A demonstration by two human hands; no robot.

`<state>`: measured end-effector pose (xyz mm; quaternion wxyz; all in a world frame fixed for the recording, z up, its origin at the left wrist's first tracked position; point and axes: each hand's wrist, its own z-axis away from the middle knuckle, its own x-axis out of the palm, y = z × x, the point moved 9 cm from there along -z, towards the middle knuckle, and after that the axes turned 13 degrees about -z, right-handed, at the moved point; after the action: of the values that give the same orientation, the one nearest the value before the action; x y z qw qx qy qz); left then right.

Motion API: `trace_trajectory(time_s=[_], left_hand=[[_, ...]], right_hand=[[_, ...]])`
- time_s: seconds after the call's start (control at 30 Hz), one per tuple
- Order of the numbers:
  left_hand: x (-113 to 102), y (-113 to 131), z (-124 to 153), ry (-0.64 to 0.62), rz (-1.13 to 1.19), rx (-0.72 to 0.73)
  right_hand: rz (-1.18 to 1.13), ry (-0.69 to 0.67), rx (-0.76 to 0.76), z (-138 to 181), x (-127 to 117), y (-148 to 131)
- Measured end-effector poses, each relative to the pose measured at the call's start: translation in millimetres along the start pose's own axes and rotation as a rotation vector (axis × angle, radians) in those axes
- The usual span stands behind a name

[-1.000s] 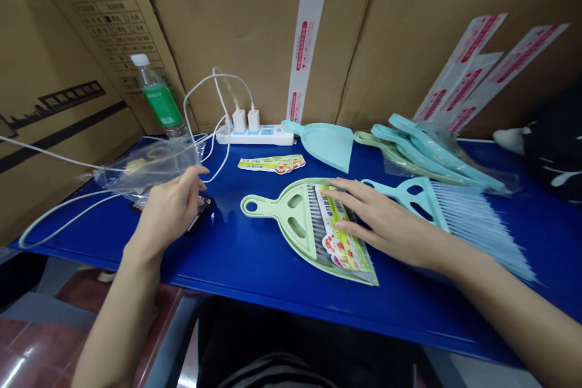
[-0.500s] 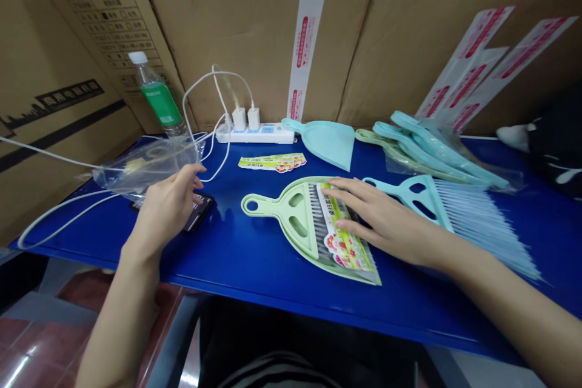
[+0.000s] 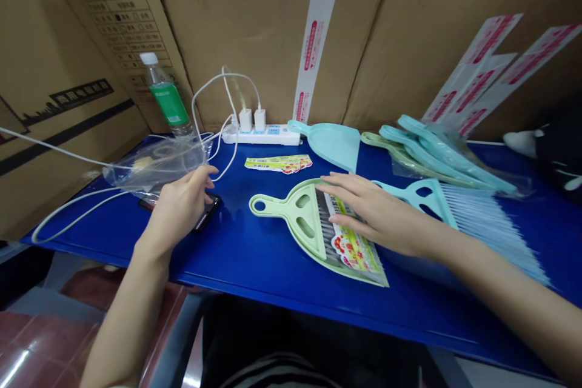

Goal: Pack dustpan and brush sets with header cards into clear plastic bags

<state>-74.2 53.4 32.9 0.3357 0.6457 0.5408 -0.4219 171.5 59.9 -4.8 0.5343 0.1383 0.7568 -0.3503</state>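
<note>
My right hand (image 3: pixel 373 212) lies flat, fingers stretched, on a green dustpan set (image 3: pixel 313 230) in a clear bag with a yellow-green printed label (image 3: pixel 352 245). The set rests on the blue table (image 3: pixel 245 254). My left hand (image 3: pixel 179 209) hovers with loosely curled fingers over a black phone (image 3: pixel 207 213), beside a clear plastic bag (image 3: pixel 152 160). A light blue brush (image 3: pixel 459 215) lies just right of my right hand.
A blue dustpan (image 3: pixel 334 142), a loose label strip (image 3: pixel 278 163) and a power strip (image 3: pixel 261 133) with two chargers lie at the back. A water bottle (image 3: pixel 168 97) stands at the back left. Bagged sets (image 3: pixel 436 154) lie at the right. Cardboard boxes (image 3: pixel 254 24) wall the table.
The view has shifted slightly. Both hands stay in nearly the same places; my right hand has slid a little left on the bagged set.
</note>
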Motion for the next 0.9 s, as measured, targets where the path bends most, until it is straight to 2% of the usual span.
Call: trace_trajectory(time_s=[0.27, 0.4, 0.53, 0.73, 0.9], left_hand=[[2.1, 11.7, 1.8, 0.015, -0.004, 0.11], [0.9, 15.1, 3.2, 0.033, -0.044, 0.137], [0.7, 15.7, 5.0, 0.03, -0.04, 0.134], [1.3, 13.8, 4.7, 0.013, -0.037, 0.107], [-2.0, 13.5, 3.6, 0.051, -0.058, 0.105]], right_hand=[[0.037, -0.048, -0.074, -34.5, 11.7, -37.4], [0.018, -0.022, -0.058, -48.7, 19.3, -51.2], [-0.057, 0.005, -0.032, -50.9, 23.7, -52.4], [-0.119, 0.118, 0.02, -48.8, 19.1, -47.5], [-0.134, 0.153, 0.044, -49.3, 18.4, -44.9]])
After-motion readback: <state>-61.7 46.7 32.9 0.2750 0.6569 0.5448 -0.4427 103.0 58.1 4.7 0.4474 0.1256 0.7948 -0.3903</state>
